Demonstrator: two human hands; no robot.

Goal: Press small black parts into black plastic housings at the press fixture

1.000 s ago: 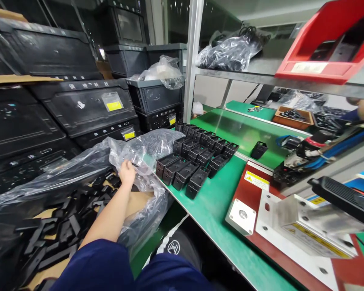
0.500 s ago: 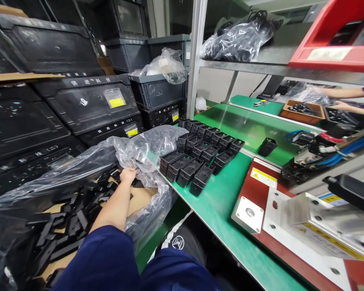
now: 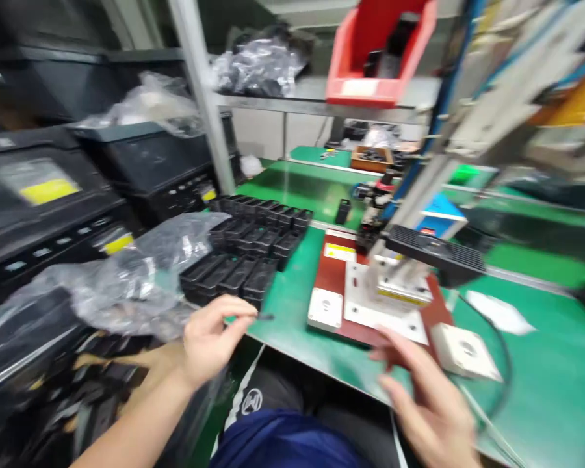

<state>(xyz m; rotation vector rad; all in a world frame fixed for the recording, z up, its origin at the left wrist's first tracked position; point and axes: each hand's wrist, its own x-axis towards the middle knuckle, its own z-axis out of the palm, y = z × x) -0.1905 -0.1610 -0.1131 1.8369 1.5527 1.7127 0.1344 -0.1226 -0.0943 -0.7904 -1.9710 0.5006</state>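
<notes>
Between thumb and fingertips my left hand [image 3: 214,338] pinches a small thin dark piece [image 3: 266,316], too blurred to name. It is over the table's front edge, just in front of several rows of black plastic housings [image 3: 234,276]. My right hand [image 3: 419,387], smeared by motion, is at the front of a press fixture with a red-brown base [image 3: 331,276] and a metal block [image 3: 402,286]. Its thumb and fingers are apart, with nothing between them. Below my left forearm, loose black parts [image 3: 97,396] lie in a plastic-lined box.
Clear plastic sheeting [image 3: 141,266] spills over the box rim beside the green table [image 3: 292,299]. Black crates [image 3: 141,162] stand at the left. A red bin [image 3: 365,91] sits on the shelf above. Pale button boxes [image 3: 465,351] flank the fixture; a cable [image 3: 504,364] runs at the right.
My left hand has left the parts box and moved right to the table edge, with a small dark piece. My right hand has come into view. The camera has turned right.
</notes>
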